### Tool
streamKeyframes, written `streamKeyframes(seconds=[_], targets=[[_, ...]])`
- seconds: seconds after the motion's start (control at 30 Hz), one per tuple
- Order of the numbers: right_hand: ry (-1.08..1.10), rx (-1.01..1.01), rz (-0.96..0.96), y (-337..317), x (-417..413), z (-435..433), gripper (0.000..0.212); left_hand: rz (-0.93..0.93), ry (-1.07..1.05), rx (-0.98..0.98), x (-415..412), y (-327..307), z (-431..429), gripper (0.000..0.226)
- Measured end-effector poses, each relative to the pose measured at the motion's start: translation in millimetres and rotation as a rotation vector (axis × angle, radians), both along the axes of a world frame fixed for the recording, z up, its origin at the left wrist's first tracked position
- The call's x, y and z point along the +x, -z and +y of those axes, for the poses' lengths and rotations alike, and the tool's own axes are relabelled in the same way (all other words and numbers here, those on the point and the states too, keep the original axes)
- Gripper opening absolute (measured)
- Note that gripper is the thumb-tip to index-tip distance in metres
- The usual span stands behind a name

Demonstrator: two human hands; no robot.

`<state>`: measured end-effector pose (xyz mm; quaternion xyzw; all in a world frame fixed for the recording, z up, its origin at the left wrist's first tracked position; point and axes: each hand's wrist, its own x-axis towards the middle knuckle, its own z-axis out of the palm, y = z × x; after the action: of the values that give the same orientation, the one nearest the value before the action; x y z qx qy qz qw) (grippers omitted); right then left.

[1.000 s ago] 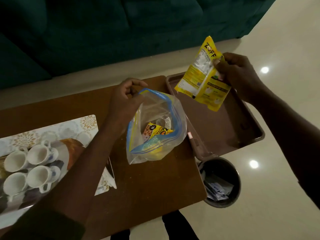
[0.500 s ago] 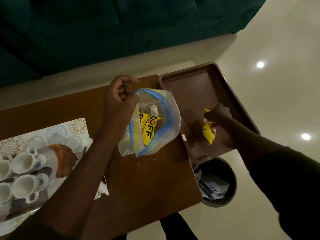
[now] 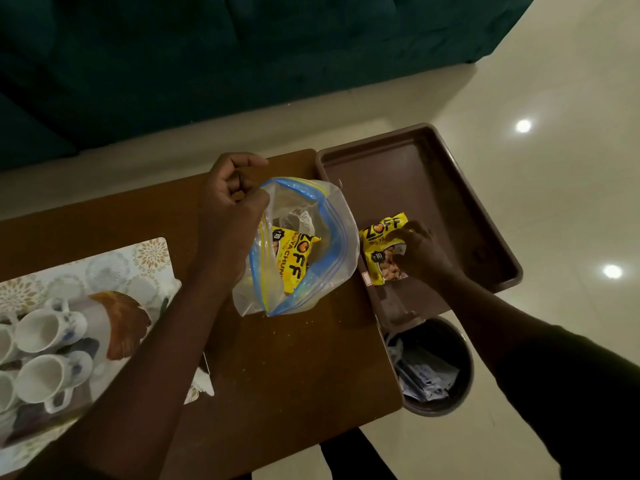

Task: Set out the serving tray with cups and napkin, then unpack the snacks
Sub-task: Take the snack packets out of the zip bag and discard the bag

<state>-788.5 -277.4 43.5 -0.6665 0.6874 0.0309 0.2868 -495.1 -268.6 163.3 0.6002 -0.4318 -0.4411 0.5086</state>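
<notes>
Table (image 3: 277,375): warm brown wood. Tray (image 3: 415,174) at right: dark brown, plain. Snack packet (image 3: 379,251) on tray: yellow, black lettering, black price badge. Zip bag (image 3: 332,244): clear plastic, blue and yellow seal stripes; second packet (image 3: 294,258) inside also yellow with black letters. Placemat (image 3: 114,268): pale, gold and grey floral medallions. Cups (image 3: 45,330): white, blue floral marks. Sofa (image 3: 207,57): dark teal. Floor (image 3: 554,202): cream, glossy. Bin (image 3: 460,344): dark.
</notes>
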Motion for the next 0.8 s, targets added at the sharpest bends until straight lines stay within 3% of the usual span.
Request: streamKeyframes(seconds=[0.27,0.43,0.57,0.7,0.8], targets=[[-0.040,-0.032,0.036,1,1,-9,0.042,0.007,0.025,0.012,-9,0,1,0.038],[0.148,-0.361,-0.264,-59,41,-28,0.030,-0.001,0.025,0.014,-5,1,2,0.039],[0.135,-0.474,-0.535,-121,85,-22,0.019,0.034,0.050,0.020,-3,3,6,0.038],[-0.087,-0.247,-0.718,-155,117,-3,0.024,0.033,0.043,0.034,-1,3,9,0.035],[-0.268,0.036,-0.577,-151,135,0,0.023,0.016,0.045,0.018,3,-1,11,0.036]])
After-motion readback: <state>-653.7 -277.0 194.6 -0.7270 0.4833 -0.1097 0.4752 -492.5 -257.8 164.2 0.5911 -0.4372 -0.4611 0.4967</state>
